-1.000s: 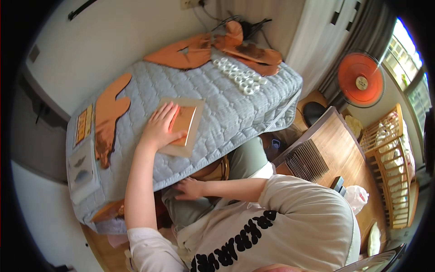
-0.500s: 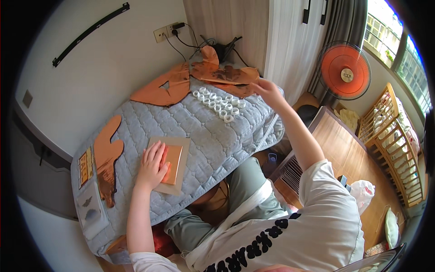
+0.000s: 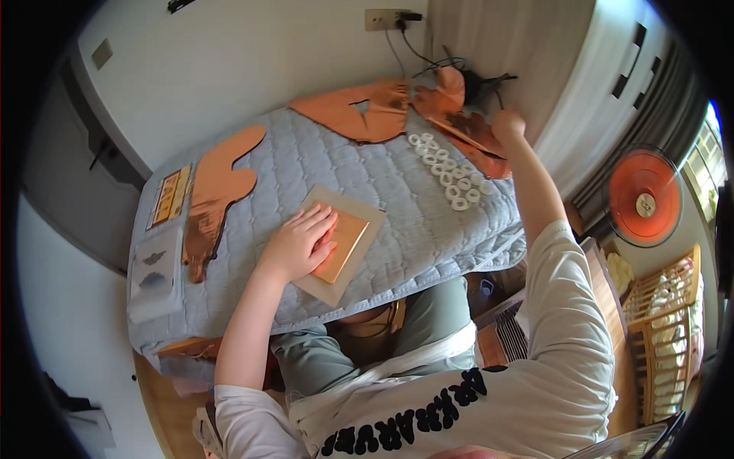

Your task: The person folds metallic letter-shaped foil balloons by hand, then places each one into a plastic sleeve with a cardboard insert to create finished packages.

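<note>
My left hand (image 3: 300, 243) lies with its fingers stretched out over a shiny copper-coloured square (image 3: 345, 241), something red showing under its fingers. Beneath that square is a larger grey-brown board (image 3: 358, 208), set at an angle on the quilted grey mattress (image 3: 287, 172). Far to the right, my right arm reaches out, and my right hand (image 3: 508, 127) is curled at the edge of some overlapping copper-coloured sheet pieces (image 3: 453, 115) with dark stains. Whatever its fingers hold is hidden. Several small white rings (image 3: 451, 172) sit in rows just left of that arm.
Two more cut copper-coloured shapes, one curved (image 3: 218, 183) and one with a hole (image 3: 355, 115), lie toward the wall. Beside the curved one are a yellowish card (image 3: 170, 196) and a clear packet (image 3: 157, 271). Cables (image 3: 451, 61), an orange fan (image 3: 646, 200) and a wooden crib (image 3: 665, 336) stand beyond.
The view has swung, so the mattress and its contents appear shifted. My right hand has moved to the upper side of the copper-coloured pieces' right end. My left hand stays on the square.
</note>
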The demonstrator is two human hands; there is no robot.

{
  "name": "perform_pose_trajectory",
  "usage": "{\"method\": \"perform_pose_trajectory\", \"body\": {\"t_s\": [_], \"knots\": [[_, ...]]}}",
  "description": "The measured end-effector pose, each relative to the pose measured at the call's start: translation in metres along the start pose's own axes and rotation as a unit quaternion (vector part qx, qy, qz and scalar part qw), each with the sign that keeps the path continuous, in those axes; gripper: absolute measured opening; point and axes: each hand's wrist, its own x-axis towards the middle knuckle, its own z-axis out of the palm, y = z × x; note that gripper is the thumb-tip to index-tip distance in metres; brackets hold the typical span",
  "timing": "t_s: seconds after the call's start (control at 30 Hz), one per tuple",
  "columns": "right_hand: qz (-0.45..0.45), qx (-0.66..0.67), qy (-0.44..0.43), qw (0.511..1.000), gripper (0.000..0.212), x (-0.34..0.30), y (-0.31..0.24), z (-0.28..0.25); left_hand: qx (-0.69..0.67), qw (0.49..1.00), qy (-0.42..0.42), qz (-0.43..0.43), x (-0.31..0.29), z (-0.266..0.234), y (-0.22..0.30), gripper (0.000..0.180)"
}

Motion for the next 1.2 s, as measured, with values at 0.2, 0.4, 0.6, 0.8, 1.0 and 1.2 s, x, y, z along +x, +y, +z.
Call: {"method": "perform_pose_trajectory", "body": {"t_s": [0.2, 0.4, 0.6, 0.8, 1.0, 1.2], "knots": [[0.048, -0.012, -0.041, 0.998, 0.032, 0.009, 0.001, 0.015, -0.034, 0.999, -0.032, -0.016, -0.003, 0.004, 0.002, 0.061], [0.086, 0.039, -0.084, 0.992, 0.035, 0.024, 0.008, 0.026, -0.011, 0.999, -0.042, -0.007, -0.005, 0.006, 0.004, 0.075], [0.076, 0.030, -0.086, 0.993, 0.036, 0.028, -0.006, 0.031, 0.047, 0.999, 0.008, -0.006, -0.010, 0.008, 0.005, 0.081], [-0.001, 0.347, 0.142, 0.927, 0.034, 0.038, 0.050, 0.008, 0.004, 1.000, -0.009, 0.010, 0.005, 0.017, 0.006, 0.082], [-0.242, 0.610, -0.108, 0.746, 0.012, -0.151, -0.048, -0.042, 0.020, 0.999, -0.031, -0.020, -0.011, 0.014, 0.002, 0.096], [-0.288, 0.503, -0.104, 0.808, 0.012, -0.307, -0.095, -0.090, 0.032, 0.999, -0.018, -0.004, -0.006, 0.018, -0.001, 0.107]]}}
